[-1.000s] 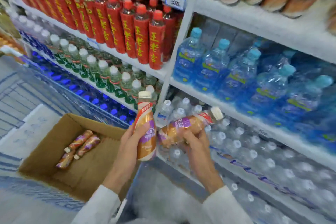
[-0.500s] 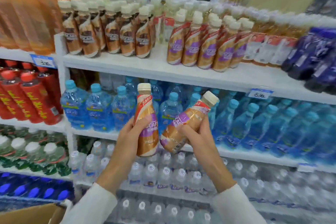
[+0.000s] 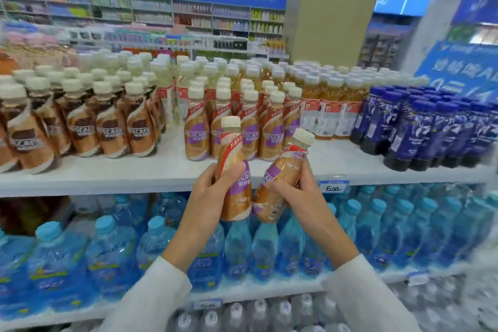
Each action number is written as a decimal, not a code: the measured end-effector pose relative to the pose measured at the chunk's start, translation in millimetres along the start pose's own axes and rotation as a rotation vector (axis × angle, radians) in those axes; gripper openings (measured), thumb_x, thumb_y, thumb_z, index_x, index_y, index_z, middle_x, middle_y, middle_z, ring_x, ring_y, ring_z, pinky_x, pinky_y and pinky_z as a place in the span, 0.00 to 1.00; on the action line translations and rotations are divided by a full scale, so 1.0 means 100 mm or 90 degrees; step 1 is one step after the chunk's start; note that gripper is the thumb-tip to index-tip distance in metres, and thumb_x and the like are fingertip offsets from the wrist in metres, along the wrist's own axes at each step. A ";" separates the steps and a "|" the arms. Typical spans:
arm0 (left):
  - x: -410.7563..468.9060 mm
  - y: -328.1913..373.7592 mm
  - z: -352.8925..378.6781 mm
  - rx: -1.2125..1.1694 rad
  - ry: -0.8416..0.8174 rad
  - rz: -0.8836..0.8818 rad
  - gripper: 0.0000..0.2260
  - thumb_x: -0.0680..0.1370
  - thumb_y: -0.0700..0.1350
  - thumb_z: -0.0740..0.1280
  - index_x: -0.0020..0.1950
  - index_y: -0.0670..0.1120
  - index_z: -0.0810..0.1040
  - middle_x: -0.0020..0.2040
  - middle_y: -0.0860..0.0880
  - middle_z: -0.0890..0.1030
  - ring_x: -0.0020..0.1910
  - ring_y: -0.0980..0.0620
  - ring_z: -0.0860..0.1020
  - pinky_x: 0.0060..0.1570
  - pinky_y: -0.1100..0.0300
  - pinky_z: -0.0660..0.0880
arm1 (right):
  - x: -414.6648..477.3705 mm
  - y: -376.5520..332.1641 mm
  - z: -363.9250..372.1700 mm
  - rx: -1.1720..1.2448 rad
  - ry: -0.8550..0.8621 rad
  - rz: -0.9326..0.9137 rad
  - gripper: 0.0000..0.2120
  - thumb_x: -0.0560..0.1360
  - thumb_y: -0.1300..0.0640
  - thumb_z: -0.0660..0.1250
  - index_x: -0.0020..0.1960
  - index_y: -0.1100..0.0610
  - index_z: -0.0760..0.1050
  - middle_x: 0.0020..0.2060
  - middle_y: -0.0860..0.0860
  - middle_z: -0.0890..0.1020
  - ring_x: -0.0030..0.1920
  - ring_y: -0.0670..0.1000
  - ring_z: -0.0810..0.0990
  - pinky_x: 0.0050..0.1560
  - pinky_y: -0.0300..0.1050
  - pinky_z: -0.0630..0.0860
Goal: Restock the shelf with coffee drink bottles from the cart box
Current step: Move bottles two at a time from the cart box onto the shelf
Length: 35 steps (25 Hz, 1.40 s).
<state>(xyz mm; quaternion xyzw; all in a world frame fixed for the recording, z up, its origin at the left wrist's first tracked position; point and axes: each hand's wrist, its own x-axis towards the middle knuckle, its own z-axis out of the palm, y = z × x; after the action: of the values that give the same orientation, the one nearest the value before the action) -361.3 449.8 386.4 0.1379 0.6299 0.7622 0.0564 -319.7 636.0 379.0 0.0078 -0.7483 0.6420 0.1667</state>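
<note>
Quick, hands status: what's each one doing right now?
Left hand: grips an upright coffee bottle.
Right hand: grips a tilted coffee bottle.

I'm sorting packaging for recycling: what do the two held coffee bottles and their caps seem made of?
The upright bottle and tilted bottle: probably plastic under glossy printed sleeves, judging by their sheen. Their caps: matte cream plastic, apparently; no shine.

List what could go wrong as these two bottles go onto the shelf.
1. The tilted bottle in the right hand could knock over the purple-label row standing near the shelf front.
2. Similar brown-label bottles stand beside that row, so the upright bottle in the left hand might land in the wrong group.
</note>
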 end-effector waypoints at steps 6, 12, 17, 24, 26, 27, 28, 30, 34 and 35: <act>0.58 0.06 0.16 0.082 -0.034 0.089 0.16 0.74 0.61 0.74 0.59 0.61 0.80 0.54 0.63 0.85 0.52 0.63 0.83 0.46 0.68 0.80 | 0.54 -0.23 -0.18 -0.083 0.025 -0.031 0.32 0.68 0.43 0.75 0.63 0.25 0.63 0.54 0.31 0.82 0.53 0.36 0.83 0.48 0.36 0.80; 0.85 -0.15 0.39 0.212 0.001 0.113 0.28 0.73 0.65 0.73 0.70 0.56 0.74 0.60 0.62 0.81 0.57 0.67 0.79 0.60 0.61 0.78 | 0.87 -0.12 -0.32 -0.147 0.000 -0.036 0.32 0.70 0.45 0.74 0.67 0.29 0.62 0.59 0.32 0.79 0.55 0.33 0.80 0.56 0.37 0.77; 0.88 -0.30 0.46 0.200 0.063 0.120 0.35 0.70 0.69 0.72 0.73 0.56 0.73 0.63 0.59 0.82 0.61 0.60 0.80 0.63 0.53 0.79 | 0.92 0.04 -0.35 -0.144 -0.027 -0.055 0.32 0.70 0.42 0.73 0.68 0.27 0.62 0.60 0.32 0.78 0.56 0.32 0.79 0.47 0.27 0.76; 0.70 -0.49 0.53 0.165 0.177 0.185 0.36 0.64 0.62 0.81 0.69 0.57 0.72 0.63 0.57 0.79 0.61 0.62 0.79 0.53 0.71 0.77 | 0.72 0.25 -0.33 -0.154 0.100 -0.077 0.37 0.67 0.39 0.79 0.70 0.36 0.64 0.62 0.39 0.75 0.62 0.40 0.77 0.59 0.41 0.78; 0.70 -0.51 0.53 0.195 0.198 0.192 0.36 0.63 0.56 0.84 0.67 0.57 0.73 0.61 0.57 0.79 0.58 0.63 0.79 0.50 0.72 0.77 | 0.72 0.28 -0.30 -0.164 0.128 -0.076 0.36 0.66 0.40 0.81 0.68 0.38 0.66 0.60 0.40 0.76 0.60 0.40 0.77 0.58 0.39 0.77; 0.71 -0.50 0.51 0.210 0.204 0.191 0.34 0.63 0.53 0.85 0.65 0.57 0.73 0.59 0.58 0.80 0.57 0.64 0.80 0.49 0.73 0.77 | 0.72 0.29 -0.30 -0.162 0.130 -0.072 0.34 0.65 0.41 0.81 0.66 0.38 0.67 0.59 0.40 0.77 0.59 0.39 0.78 0.56 0.37 0.77; 0.72 -0.50 0.49 0.223 0.206 0.186 0.33 0.63 0.52 0.85 0.62 0.58 0.73 0.56 0.60 0.81 0.55 0.65 0.80 0.47 0.74 0.77 | 0.73 0.29 -0.31 -0.153 0.126 -0.065 0.32 0.66 0.43 0.81 0.63 0.37 0.68 0.58 0.39 0.78 0.57 0.38 0.79 0.53 0.34 0.77; 0.76 -0.47 0.43 0.237 0.197 0.174 0.29 0.64 0.48 0.85 0.58 0.61 0.73 0.53 0.62 0.83 0.53 0.66 0.81 0.49 0.73 0.77 | 0.76 0.31 -0.37 -0.123 0.092 -0.051 0.28 0.69 0.50 0.81 0.59 0.34 0.68 0.56 0.38 0.80 0.55 0.35 0.80 0.51 0.32 0.78; 0.78 -0.45 0.33 0.244 0.121 0.137 0.25 0.73 0.44 0.79 0.64 0.56 0.73 0.59 0.60 0.82 0.58 0.64 0.80 0.61 0.61 0.79 | 0.82 0.30 -0.54 -0.087 -0.031 -0.034 0.25 0.77 0.63 0.72 0.63 0.38 0.70 0.58 0.41 0.82 0.60 0.39 0.80 0.65 0.45 0.79; 0.78 -0.44 0.33 0.245 0.107 0.132 0.24 0.74 0.43 0.78 0.66 0.55 0.73 0.61 0.59 0.82 0.59 0.64 0.80 0.63 0.59 0.78 | 0.82 0.29 -0.58 -0.079 -0.056 -0.032 0.24 0.78 0.64 0.70 0.64 0.39 0.70 0.59 0.40 0.82 0.61 0.40 0.79 0.66 0.45 0.78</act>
<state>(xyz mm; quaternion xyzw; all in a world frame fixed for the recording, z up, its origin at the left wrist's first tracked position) -430.4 510.2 359.7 0.1458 0.7488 0.6384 -0.1023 -390.0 713.5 379.2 0.0447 -0.7927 0.5893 0.1496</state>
